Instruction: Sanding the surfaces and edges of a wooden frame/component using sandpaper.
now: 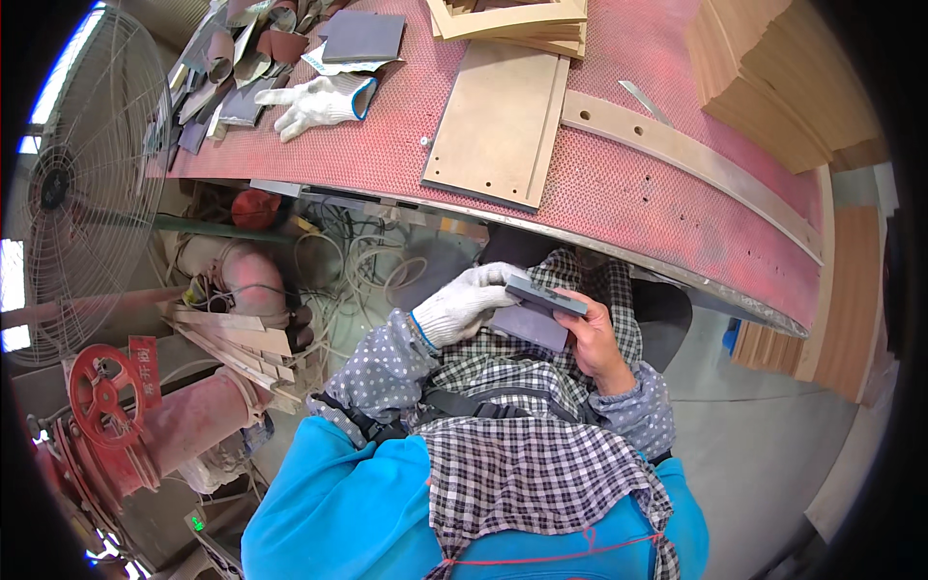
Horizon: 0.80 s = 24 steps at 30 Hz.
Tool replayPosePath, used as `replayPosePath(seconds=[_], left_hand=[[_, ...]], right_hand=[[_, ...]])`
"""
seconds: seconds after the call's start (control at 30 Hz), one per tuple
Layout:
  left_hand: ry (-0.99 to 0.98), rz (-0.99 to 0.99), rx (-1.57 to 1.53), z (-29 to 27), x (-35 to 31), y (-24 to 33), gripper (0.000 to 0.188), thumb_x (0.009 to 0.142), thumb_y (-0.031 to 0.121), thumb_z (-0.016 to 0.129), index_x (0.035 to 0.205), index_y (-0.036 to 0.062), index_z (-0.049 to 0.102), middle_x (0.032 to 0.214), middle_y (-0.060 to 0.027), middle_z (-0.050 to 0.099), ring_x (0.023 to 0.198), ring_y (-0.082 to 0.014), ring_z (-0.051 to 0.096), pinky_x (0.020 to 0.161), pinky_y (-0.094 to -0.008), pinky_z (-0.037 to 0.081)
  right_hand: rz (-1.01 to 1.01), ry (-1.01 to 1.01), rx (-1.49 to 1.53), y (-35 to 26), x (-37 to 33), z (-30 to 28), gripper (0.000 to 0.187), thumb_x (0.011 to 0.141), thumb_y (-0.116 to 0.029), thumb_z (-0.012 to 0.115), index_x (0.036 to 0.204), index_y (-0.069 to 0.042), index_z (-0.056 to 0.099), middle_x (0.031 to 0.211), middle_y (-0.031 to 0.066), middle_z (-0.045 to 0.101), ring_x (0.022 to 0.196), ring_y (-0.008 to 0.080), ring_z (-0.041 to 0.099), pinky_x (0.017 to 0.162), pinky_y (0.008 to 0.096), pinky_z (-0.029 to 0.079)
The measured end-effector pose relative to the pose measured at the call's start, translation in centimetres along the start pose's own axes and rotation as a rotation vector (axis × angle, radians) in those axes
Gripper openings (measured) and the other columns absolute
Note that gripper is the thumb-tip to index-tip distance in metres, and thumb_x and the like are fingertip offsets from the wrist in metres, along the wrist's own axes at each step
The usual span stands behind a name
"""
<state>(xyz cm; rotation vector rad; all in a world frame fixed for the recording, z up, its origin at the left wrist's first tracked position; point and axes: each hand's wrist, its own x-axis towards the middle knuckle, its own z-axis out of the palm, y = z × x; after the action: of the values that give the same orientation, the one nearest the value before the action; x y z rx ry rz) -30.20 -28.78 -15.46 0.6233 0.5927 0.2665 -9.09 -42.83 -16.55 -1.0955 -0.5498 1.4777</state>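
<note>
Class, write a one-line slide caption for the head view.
Gloved left hand and bare right hand hold a grey block beside a red-topped workbench.

bright blue top [324, 493], black-and-white checked apron [541, 474], thin red string [541, 559], black strap [474, 406], grey sleeves [391, 350] with white dots, blue-edged white glove [449, 314] on left hand [469, 302], bare right hand [594, 340]

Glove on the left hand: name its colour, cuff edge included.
The glove is white with a blue cuff edge, best seen in the head view.
</note>
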Motion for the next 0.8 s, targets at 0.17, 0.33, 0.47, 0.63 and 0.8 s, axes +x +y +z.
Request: replayPosePath(seconds=[0.17,0.33,0.47,0.63,0.8], left_hand=[[-0.132,-0.035,-0.294,-0.6,-1.3,1.5,0.065,0.107,0.043,0.056,0.156,0.0031,0.039,0.147,-0.0200,0.056,0.127,-0.0313,0.064,0.107,-0.0498,0.055],[-0.124,-0.059,-0.323,1.2,-0.9,0.2,0.056,0.108,0.038,0.058,0.152,0.0059,0.046,0.145,-0.0146,0.058,0.132,-0.0285,0.059,0.112,-0.0493,0.050],[0.006,-0.017,-0.224,3.2,-0.8,1.1,0.049,0.107,0.022,0.064,0.151,0.0084,0.048,0.141,-0.0094,0.059,0.129,-0.0226,0.061,0.107,-0.0432,0.054],[0.206,0.094,-0.132,2.8,-0.7,1.3,0.050,0.104,0.016,0.065,0.149,0.0064,0.047,0.138,-0.0090,0.061,0.121,-0.0202,0.065,0.104,-0.0403,0.056],[0.283,0.167,-0.125,1.3,-1.7,2.0,0.044,0.103,0.012,0.062,0.144,0.0007,0.049,0.133,-0.0118,0.063,0.122,-0.0219,0.064,0.104,-0.0399,0.055]], right_hand=[[0.055,0.119,0.105,-1.9,0.5,-0.1,0.028,0.102,0.001,0.059,0.127,0.002,0.071,0.115,0.0062,0.074,0.097,0.0136,0.069,0.088,0.0298,0.056],[-0.546,0.208,-0.745,-1.7,1.5,2.2,0.048,0.083,0.017,0.048,0.116,-0.002,0.077,0.095,0.0103,0.059,0.085,0.0198,0.059,0.078,0.0256,0.046],[-0.709,0.206,-0.925,-1.4,1.0,3.3,0.053,0.078,0.017,0.053,0.120,-0.005,0.077,0.098,0.0118,0.060,0.084,0.0269,0.064,0.074,0.0332,0.053],[-0.525,-0.078,-1.142,-2.9,0.8,3.4,0.059,0.080,0.004,0.067,0.137,-0.011,0.069,0.115,0.0136,0.061,0.091,0.0342,0.068,0.077,0.0399,0.058],[-0.640,0.064,-1.162,-11.3,3.7,2.4,0.034,0.088,-0.012,0.076,0.122,-0.006,0.072,0.109,0.0168,0.071,0.098,0.0341,0.071,0.088,0.0429,0.057]])
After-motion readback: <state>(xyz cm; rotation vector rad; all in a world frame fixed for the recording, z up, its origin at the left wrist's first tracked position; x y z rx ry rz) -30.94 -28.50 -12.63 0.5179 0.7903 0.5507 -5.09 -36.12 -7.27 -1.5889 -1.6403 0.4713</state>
